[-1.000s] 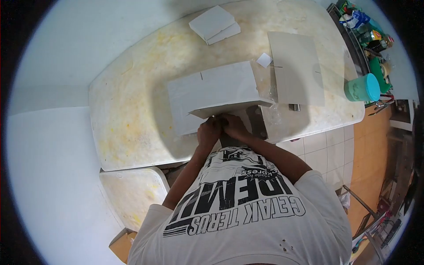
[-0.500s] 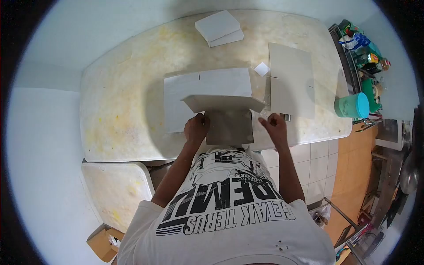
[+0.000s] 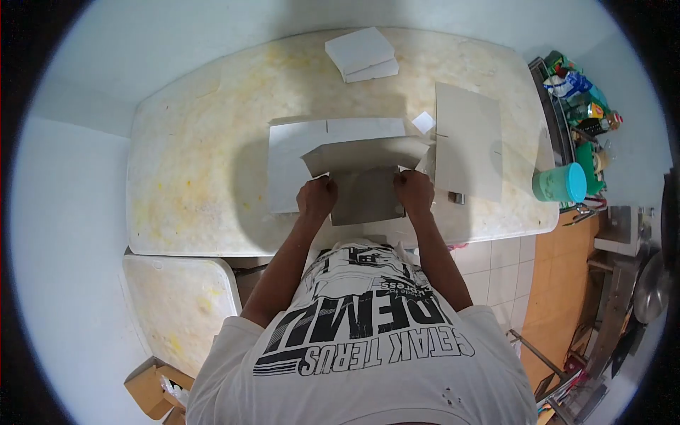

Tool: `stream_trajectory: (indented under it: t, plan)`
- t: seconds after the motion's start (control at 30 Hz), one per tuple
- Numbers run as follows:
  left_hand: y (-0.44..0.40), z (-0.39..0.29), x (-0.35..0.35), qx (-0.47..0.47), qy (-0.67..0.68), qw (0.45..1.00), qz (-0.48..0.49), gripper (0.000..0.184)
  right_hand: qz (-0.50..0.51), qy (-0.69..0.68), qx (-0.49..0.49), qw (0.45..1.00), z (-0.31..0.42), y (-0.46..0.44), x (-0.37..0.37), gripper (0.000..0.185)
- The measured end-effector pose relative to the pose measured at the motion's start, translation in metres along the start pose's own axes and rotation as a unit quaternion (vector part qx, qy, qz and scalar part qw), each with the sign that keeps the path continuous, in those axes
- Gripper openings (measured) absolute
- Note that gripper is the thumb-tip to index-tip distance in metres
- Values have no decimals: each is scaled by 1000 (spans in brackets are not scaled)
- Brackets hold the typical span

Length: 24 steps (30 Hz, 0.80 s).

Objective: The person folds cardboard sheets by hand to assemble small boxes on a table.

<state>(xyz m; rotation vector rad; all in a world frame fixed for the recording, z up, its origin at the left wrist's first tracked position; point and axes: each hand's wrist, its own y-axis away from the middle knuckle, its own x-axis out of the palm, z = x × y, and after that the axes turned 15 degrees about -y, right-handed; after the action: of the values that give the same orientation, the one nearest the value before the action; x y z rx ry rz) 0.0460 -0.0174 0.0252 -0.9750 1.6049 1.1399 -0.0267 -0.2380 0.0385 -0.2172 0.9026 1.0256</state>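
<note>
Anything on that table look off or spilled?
Yellowish stains mottle the white table; fresh or old, I can't tell. The small white square lies askew beside the grey board.

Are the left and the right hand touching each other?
Apart. The head view shows the left hand and right hand on opposite sides of the open box.

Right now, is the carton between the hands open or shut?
Open. The carton has its lid raised at the far side, interior showing between left hand and right hand.
</note>
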Motion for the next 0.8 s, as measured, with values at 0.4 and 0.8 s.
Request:
stream_trajectory:
  t: [0.4, 0.8]
  plan:
    - [-18, 53, 7, -117, 190, 974, 42, 70, 57, -137, -22, 989, -27, -12, -38, 52]
    - [-23, 16, 41, 84, 340, 927, -132, 54, 92, -211, -38, 972, 51, -31, -46, 61]
